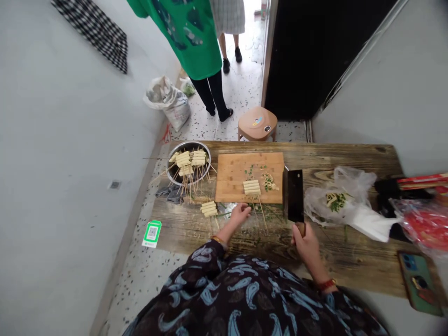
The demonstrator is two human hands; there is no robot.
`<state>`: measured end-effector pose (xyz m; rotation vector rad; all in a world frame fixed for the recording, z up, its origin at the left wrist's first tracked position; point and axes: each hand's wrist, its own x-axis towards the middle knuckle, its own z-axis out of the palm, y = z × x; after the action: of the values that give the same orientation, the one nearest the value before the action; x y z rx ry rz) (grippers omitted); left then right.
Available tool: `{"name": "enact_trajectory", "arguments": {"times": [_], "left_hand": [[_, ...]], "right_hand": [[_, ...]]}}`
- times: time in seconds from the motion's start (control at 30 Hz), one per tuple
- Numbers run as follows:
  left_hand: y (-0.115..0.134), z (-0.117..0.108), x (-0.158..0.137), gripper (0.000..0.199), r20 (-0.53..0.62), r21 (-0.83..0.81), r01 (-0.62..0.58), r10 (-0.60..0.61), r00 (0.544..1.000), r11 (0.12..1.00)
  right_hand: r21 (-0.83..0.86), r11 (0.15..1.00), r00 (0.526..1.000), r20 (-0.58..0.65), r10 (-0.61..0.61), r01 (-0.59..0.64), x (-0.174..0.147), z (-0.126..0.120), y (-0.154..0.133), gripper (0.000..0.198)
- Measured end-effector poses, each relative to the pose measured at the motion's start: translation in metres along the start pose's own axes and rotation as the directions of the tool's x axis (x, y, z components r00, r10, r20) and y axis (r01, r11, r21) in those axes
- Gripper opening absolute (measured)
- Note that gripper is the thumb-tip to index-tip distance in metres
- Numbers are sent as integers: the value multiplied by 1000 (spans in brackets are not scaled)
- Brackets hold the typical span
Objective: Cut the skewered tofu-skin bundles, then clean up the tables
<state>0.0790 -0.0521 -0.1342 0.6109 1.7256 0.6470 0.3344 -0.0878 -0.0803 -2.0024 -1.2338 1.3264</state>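
Observation:
My right hand [307, 242] is wrapped round the wooden handle of a cleaver [294, 196]. Its dark blade points away from me, just past the right edge of the wooden cutting board [231, 175]. My left hand [240, 213] is below the board's front edge, with fingers drawn together; whatever they pinch is too small to make out. Just beyond it, a skewered row of pale rolls [252, 187] lies on the board, its sticks pointing toward me. Chopped greens and pale trimmings [269, 182] are beside it. Left of my left hand lies another skewer of rolls [209, 209].
A metal bowl [209, 156] at the back left holds several skewers of rolls. Plastic bags with greens [336, 201] and a phone [420, 282] lie on the right. Beyond the table are a stool [257, 122], a white sack [177, 109] and two standing people.

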Motion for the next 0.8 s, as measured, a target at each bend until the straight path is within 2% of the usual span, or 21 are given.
{"name": "enact_trajectory", "arguments": {"times": [0.1,0.2,0.3,0.37,0.6,0.7,0.8], "left_hand": [[-14,26,-9,27,93,-162,96,-81,992,982],[-16,43,-15,31,193,-308,176,-119,974,935],[-12,46,-21,30,256,-408,213,-112,960,888],[-7,43,-25,28,258,-455,200,-86,962,868],[10,12,-56,30,260,-491,77,62,964,868],[26,-18,-71,34,254,-470,-1,137,957,883],[53,-63,-78,36,129,-436,-167,246,961,884]], "right_hand": [[4,1000,999,38,16,-16,-8,1,14,40],[-3,1000,996,86,2,-2,-12,2,16,41],[-46,999,993,119,-3,8,-13,0,11,42],[-67,997,991,133,-23,33,-13,-2,8,42],[-124,990,986,159,-46,67,-12,-3,3,43],[-128,989,983,176,-44,67,-12,2,2,43],[-138,987,982,179,-59,84,-13,9,0,43]]}}
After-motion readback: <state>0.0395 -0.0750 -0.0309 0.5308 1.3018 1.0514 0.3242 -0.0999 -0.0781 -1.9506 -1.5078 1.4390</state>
